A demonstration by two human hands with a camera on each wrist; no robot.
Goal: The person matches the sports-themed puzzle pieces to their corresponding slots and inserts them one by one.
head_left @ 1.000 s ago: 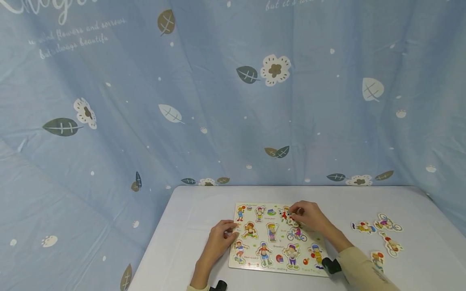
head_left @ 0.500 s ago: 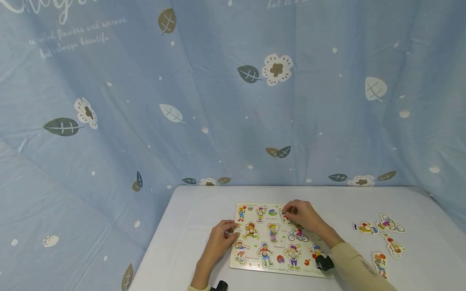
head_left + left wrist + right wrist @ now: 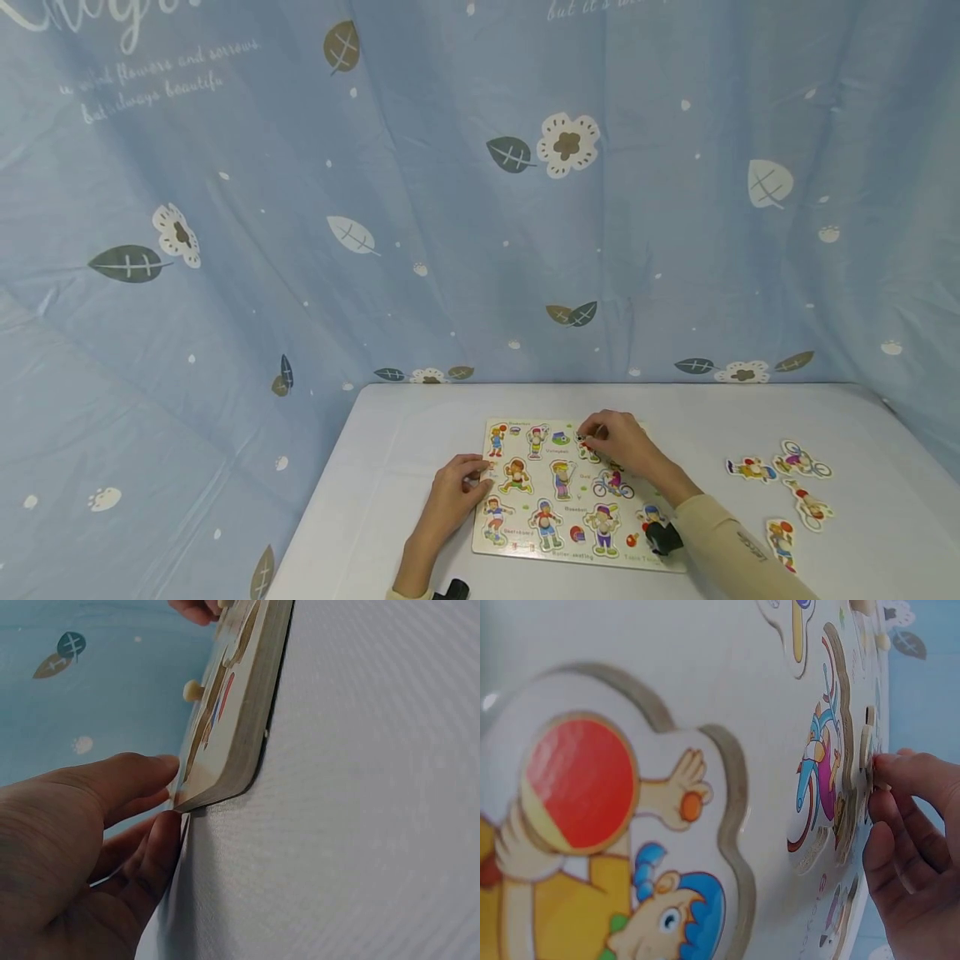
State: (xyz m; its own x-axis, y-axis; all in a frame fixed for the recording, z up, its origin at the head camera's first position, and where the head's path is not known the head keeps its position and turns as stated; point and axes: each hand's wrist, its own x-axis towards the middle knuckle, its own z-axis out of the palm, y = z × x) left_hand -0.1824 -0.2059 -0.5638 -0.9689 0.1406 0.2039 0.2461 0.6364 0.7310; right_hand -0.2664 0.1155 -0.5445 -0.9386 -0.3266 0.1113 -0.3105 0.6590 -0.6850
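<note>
A cream puzzle board (image 3: 542, 479) with knobbed sports figures lies on the white table. My left hand (image 3: 453, 487) holds the board's left edge; in the left wrist view, thumb and fingertips (image 3: 163, 769) meet right at its corner. Over the board's top right, my right hand (image 3: 622, 437) pinches a soccer-player puzzle piece (image 3: 588, 454), partly covering it. The right wrist view shows that piece nearly edge-on at the fingertips. Below it in the head view is a cyclist picture (image 3: 613, 483). A table-tennis figure (image 3: 577, 780) fills the right wrist view's foreground.
To the right of the board lie several loose puzzle pieces: a yellow-and-blue figure (image 3: 752, 469), a cyclist (image 3: 802, 460), a figure with a racket (image 3: 808, 505) and one with a red ball (image 3: 782, 542). A blue patterned curtain (image 3: 450, 208) hangs behind the table.
My right hand has shifted slightly left with the soccer-player piece, which now overlaps the board's top-right picture spot more squarely. My left hand has stayed at the board's edge.
</note>
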